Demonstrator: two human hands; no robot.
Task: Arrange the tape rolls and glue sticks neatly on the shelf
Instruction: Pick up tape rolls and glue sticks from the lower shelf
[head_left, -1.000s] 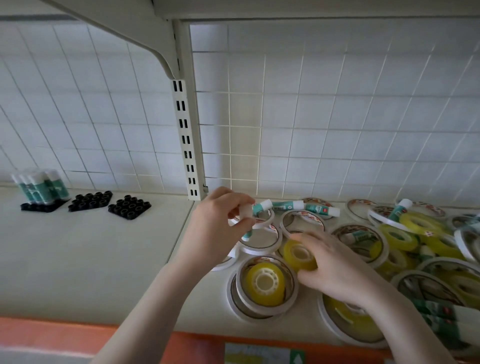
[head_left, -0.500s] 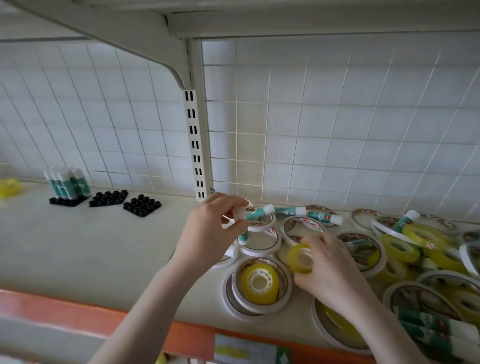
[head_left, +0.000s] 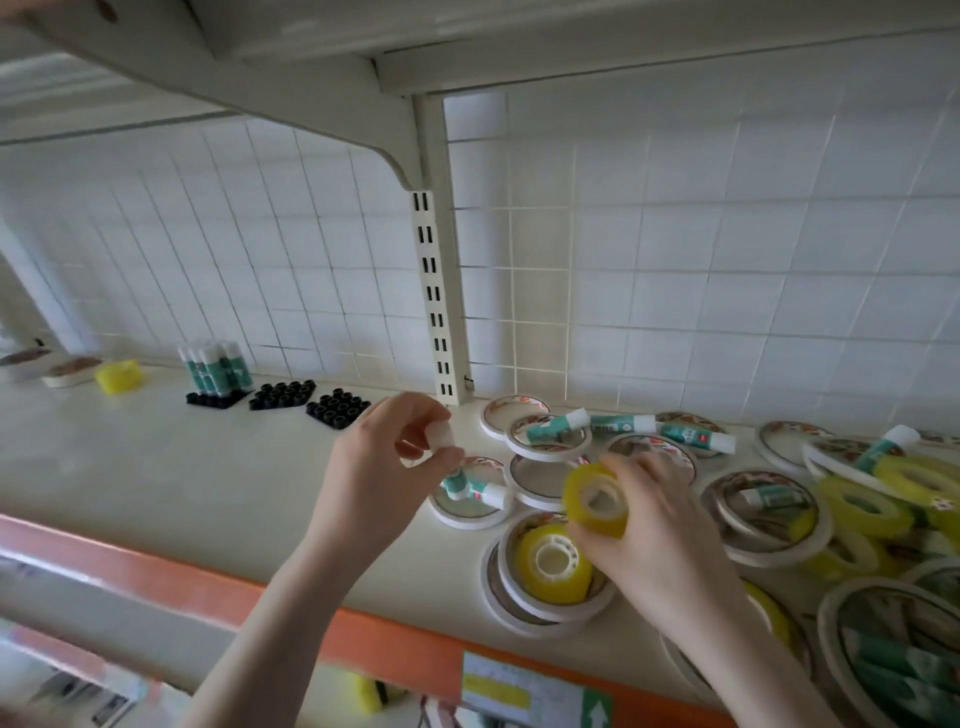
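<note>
Head view | our left hand (head_left: 374, 467) pinches a glue stick (head_left: 441, 436), standing nearly up | black holders (head_left: 283, 395) lie left, nearer this hand | right hand (head_left: 654, 525) grips a yellow tape roll (head_left: 595, 499)

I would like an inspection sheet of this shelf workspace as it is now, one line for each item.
Surface: cream shelf with an orange front edge, bare in the middle.
Job's things: glue sticks standing in a black holder at the back left; two empty black holders beside it; white-rimmed tape rolls and yellow tape rolls heaped at the right, loose glue sticks lying over them.
Clutter: yellow roll and flat rolls at the far left.
Grippers: left hand pinches a small white piece; right hand grips a yellow tape roll.
Cables: nothing seen.
Surroundings: white grid back panel, slotted upright, shelf above.
</note>
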